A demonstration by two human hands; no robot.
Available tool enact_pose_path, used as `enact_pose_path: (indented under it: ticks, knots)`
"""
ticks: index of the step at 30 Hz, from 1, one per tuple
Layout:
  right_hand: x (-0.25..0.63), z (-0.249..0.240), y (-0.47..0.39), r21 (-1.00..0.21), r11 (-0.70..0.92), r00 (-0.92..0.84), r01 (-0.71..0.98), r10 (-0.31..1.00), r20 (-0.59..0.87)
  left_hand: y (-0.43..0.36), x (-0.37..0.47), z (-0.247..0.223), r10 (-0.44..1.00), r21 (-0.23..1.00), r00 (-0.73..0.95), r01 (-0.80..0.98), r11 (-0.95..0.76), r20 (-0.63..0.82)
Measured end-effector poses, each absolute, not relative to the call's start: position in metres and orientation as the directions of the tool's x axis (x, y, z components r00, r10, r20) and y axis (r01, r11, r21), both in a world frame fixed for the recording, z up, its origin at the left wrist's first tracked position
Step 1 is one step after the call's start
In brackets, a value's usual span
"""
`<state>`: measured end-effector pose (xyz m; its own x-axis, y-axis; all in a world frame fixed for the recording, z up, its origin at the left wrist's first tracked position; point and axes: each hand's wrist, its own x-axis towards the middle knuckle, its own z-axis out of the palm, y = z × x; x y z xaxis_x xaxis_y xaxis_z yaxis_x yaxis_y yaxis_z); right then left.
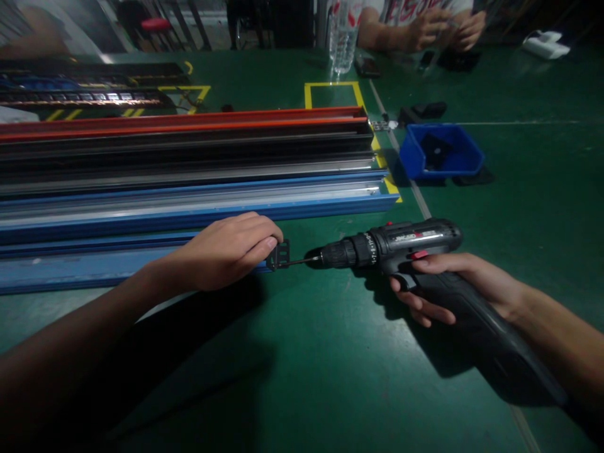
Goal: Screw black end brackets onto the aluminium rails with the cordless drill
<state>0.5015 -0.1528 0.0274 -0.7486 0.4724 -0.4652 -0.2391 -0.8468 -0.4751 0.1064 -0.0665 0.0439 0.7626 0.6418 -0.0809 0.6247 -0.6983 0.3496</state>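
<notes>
My left hand is closed on a small black slotted bracket at the right end of the nearest blue metal profile. Wrapped round the grip of a black cordless drill is my right hand, with fingers near its trigger. The drill lies sideways and points left. Its thin bit reaches the lower part of the bracket; whether a screw is on the tip is too small to tell.
Beyond lie long profiles: blue, black and orange. A blue bin with dark parts stands right of them. Water bottles and another person's hands are at the far side of the green table.
</notes>
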Motion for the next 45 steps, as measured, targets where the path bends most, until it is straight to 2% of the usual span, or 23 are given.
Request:
enact_pose_path:
  ticks: [27,45]
  knots:
    - [0.502,0.026,-0.152,-0.47,-0.844,-0.771,-0.258,0.473,-0.426,-0.066,0.105,0.043,0.65,0.352,0.757,0.627,-0.695,-0.066]
    - [0.5,0.035,-0.151,-0.44,-0.872,-0.747,-0.215,0.437,-0.501,-0.068,0.106,0.046,0.671,0.355,0.737,0.652,-0.67,-0.085]
